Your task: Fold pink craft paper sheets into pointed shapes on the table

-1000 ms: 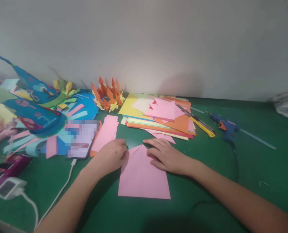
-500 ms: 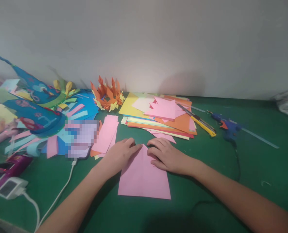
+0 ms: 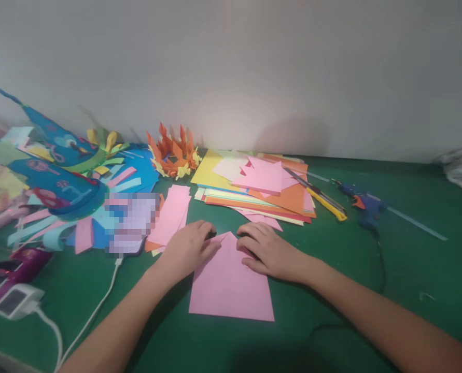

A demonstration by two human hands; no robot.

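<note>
A pink sheet of paper point(image 3: 231, 290) lies flat on the green table, its far end coming to a point with a small folded flap near the tip. My left hand point(image 3: 190, 248) is at the sheet's upper left edge, thumb on the paper and the other fingers curled beside it. Over the upper right edge rests my right hand point(image 3: 267, 251), its fingers bent and slightly apart on the paper. Neither hand lifts the sheet.
Behind the sheet is a stack of coloured paper point(image 3: 254, 202) with a yellow cutter point(image 3: 326, 202). A blue glue gun point(image 3: 365, 202) lies right. Leftward are an orange paper crown point(image 3: 174, 155), pink strips point(image 3: 171, 215), a phone point(image 3: 133, 228) and blue cone hats point(image 3: 59, 186).
My left thumb has drawn back from the sheet's tip, down and to the left. My right hand has barely moved.
</note>
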